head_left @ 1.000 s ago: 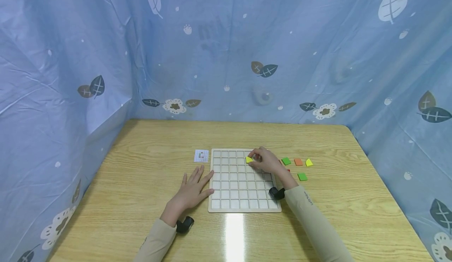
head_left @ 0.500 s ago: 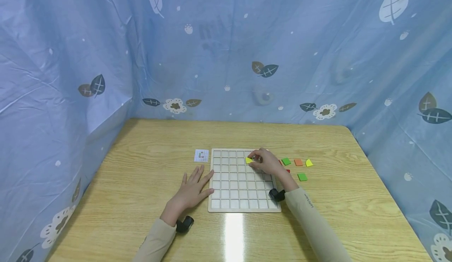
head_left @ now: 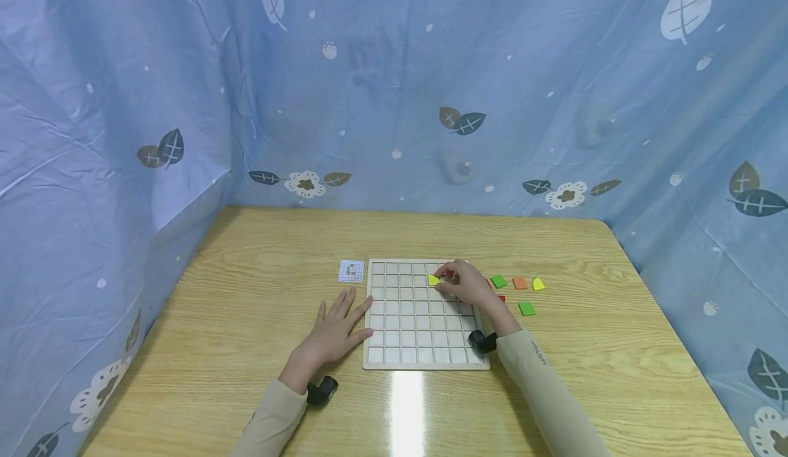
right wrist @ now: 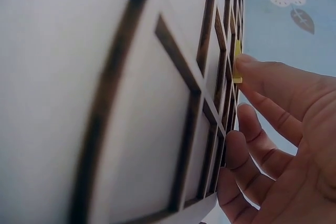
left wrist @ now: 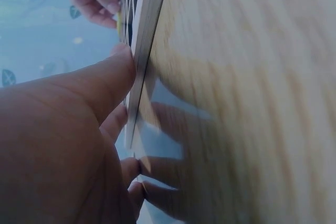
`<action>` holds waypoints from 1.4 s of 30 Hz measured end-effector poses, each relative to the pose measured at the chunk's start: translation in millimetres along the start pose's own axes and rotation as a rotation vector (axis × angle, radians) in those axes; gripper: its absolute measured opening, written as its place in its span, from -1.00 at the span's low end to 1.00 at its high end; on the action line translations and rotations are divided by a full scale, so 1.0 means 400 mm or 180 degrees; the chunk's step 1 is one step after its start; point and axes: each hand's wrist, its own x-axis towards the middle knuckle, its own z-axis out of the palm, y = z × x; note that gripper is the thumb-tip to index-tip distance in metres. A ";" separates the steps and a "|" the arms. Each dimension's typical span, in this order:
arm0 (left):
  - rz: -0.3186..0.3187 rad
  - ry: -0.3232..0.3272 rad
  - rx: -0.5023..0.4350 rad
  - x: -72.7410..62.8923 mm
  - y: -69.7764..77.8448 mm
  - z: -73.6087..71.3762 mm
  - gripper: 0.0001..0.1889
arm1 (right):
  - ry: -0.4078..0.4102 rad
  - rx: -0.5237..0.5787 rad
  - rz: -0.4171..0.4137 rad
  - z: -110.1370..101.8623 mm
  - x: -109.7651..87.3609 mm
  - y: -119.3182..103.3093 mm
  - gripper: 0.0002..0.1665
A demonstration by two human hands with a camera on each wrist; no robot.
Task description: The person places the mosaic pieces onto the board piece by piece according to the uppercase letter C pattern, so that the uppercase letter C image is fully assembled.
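The right hand [head_left: 469, 284], nearer by far, pinches the yellow tile [head_left: 433, 280], which lies from it toward the left rim of the wooden grid board [head_left: 426, 367], at the second row from the far rim, no long axis plain, while the left hand [head_left: 332, 337], fingers spread, touches that left rim.

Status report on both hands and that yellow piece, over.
Left hand touching left edge of grid board. Right hand pinching yellow piece at the board's far rows; seating unclear. No obstruction seen; loose tiles lie right of the board.
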 end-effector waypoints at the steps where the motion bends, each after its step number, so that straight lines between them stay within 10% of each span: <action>1: 0.0000 -0.0003 0.0009 0.001 -0.001 0.000 -0.35 | -0.0012 0.0019 0.0017 0.000 0.000 0.001 -0.77; 42: -0.0059 -0.0025 -0.0004 0.006 -0.001 0.002 -0.36 | 0.0242 0.0090 -0.0182 -0.090 -0.090 0.040 -0.74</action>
